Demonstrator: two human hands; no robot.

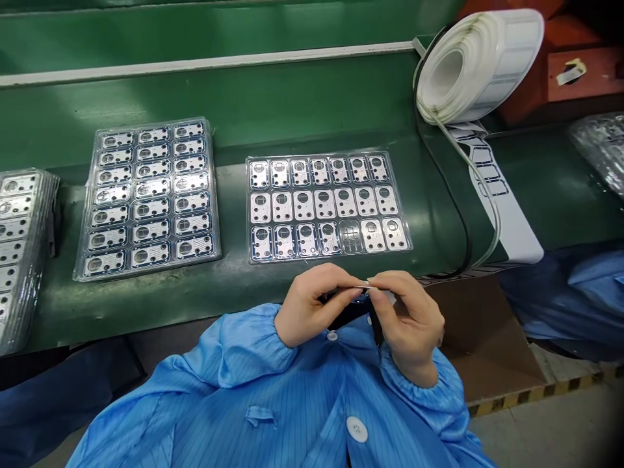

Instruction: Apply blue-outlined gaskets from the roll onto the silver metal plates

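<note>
Green conveyor belt (146, 312); tray of metal plates (247, 214), lying crosswise, just ahead of both hands. Left hand (312, 305) and right hand (407, 318) pinching a small white strip (368, 286) between them, long axis sideways; below it, a dark piece (346, 313), too shaded to tell.

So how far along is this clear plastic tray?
Looks done: top row and first four bottom-row silver metal plates in the clear plastic tray show blue outlines. In hand: a thin white strip pinched between left hand and right hand. Remaining: bare middle row, last two bottom-row plates; one bottom pocket looks empty.
</note>
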